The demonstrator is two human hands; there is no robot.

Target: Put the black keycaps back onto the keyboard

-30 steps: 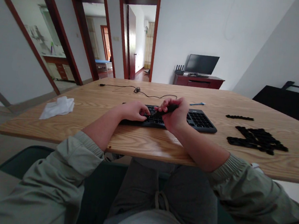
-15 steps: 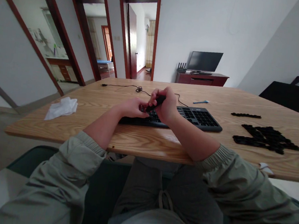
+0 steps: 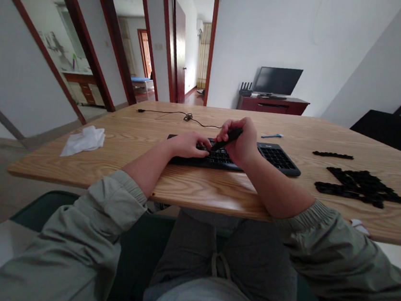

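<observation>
Table (image 3: 203, 187) in pale wood spreads beneath the keyboard (image 3: 275, 158), and well beyond the keyboard a dark red cabinet (image 3: 299, 106) carries a black television (image 3: 278, 81); I can read no brand on either. The keyboard itself lies in front of me, its middle hidden behind my hands. Right of it lie black strips (image 3: 359, 184), most of them heaped together. Behind it runs a black cable (image 3: 189, 117) with a tangle partway, and well to its left sits a crumpled white cloth (image 3: 84, 141). My left hand (image 3: 188, 144) is over the keyboard's left half, fingers bent; whether they grip anything, I cannot tell. My right hand (image 3: 245, 141), right of the keyboard's middle, clasps a black tool (image 3: 228, 138) pointed down at the keys. Just behind the keyboard's right half is a blue brush (image 3: 272, 136). A pale mark (image 3: 269, 146) on the keyboard's far edge is too small to read.
</observation>
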